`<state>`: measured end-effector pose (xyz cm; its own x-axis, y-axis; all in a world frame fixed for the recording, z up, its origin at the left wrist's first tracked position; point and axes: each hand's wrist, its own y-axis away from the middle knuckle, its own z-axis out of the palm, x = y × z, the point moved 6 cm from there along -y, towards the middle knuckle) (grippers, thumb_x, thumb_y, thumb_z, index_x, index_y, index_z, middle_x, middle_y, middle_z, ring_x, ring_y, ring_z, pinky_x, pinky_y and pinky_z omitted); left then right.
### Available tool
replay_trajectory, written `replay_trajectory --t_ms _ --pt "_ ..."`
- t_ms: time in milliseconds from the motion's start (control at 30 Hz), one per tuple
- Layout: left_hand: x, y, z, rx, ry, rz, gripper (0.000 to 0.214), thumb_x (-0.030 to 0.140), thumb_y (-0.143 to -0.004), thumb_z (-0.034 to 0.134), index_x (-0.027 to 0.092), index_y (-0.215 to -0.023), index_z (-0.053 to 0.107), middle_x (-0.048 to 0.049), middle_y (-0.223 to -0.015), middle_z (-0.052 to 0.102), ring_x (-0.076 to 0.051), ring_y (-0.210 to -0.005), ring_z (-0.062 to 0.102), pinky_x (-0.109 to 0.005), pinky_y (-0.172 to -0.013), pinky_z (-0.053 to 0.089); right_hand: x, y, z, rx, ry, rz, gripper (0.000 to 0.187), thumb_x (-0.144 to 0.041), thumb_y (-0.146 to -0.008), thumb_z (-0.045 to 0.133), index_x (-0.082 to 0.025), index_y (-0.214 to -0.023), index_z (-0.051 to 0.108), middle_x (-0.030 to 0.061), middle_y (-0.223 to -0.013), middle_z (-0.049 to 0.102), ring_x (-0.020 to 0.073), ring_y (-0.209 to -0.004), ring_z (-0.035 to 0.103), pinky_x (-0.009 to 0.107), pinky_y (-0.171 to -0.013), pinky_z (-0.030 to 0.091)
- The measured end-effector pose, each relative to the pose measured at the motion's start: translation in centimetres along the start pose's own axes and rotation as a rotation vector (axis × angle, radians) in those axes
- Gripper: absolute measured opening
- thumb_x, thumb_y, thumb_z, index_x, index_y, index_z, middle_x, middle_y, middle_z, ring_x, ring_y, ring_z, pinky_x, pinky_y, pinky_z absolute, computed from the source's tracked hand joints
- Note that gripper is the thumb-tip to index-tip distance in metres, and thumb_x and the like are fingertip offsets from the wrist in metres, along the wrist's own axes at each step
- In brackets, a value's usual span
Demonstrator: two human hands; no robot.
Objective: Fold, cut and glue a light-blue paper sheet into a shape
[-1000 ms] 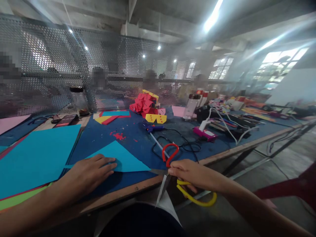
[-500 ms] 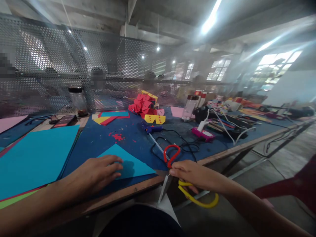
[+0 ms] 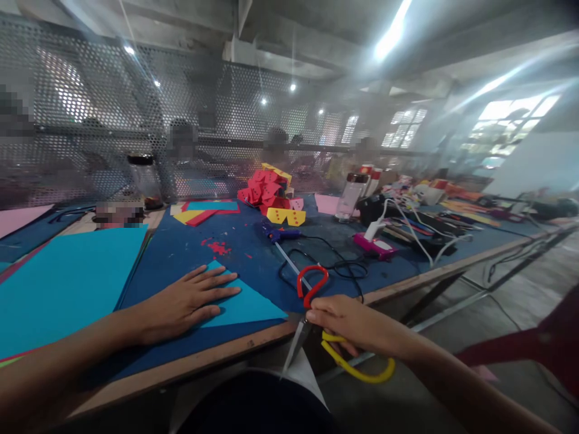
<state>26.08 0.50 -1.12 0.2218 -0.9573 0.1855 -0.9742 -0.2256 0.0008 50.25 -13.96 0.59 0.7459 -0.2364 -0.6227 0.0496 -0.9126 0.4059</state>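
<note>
My left hand (image 3: 187, 298) lies flat, fingers spread, on a folded turquoise paper triangle (image 3: 251, 304) near the table's front edge. My right hand (image 3: 350, 322) is closed around a pair of scissors (image 3: 312, 313) with one red and one yellow handle loop. The scissors' blades point down, past the table edge toward my lap.
A large turquoise sheet (image 3: 63, 280) lies at the left on the blue-covered table (image 3: 253, 253). Behind are a blue glue gun (image 3: 278, 234) with a black cord, a pile of red and yellow paper pieces (image 3: 269, 196), a clear bottle (image 3: 349, 196), a pink device (image 3: 374, 246) and a perforated metal screen.
My left hand has slid forward and right over the turquoise triangle, and its fingers have spread flatter. The paper shifted slightly right. My right hand stays on the scissors.
</note>
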Motion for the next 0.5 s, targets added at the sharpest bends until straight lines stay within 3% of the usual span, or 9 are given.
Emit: replay_trajectory --t_ms 200,500 --pt "0.1 0.0 -0.3 -0.004 0.028 -0.025 0.048 0.048 -0.105 0.031 0.045 -0.152 0.025 0.0110 -0.163 0.019 -0.023 -0.151 0.015 -0.047 -0.123 0.009 0.0 0.4 0.4 -0.054 -0.031 -0.002 0.038 -0.047 -0.098 0.039 -0.019 -0.073 0.044 -0.0053 -0.046 0.047 0.0078 -0.039 0.045 0.018 -0.043 0.033" --pt "-0.4 -0.2 -0.4 0.048 0.017 -0.012 0.048 0.047 -0.104 0.033 0.044 -0.152 0.027 0.0074 -0.162 0.024 -0.023 -0.149 0.021 -0.046 -0.123 0.011 -1.0 -0.3 -0.6 0.000 0.023 -0.027 0.036 -0.043 -0.100 0.039 -0.018 -0.075 0.047 -0.0049 -0.047 0.049 0.0081 -0.040 0.047 0.019 -0.045 0.037"
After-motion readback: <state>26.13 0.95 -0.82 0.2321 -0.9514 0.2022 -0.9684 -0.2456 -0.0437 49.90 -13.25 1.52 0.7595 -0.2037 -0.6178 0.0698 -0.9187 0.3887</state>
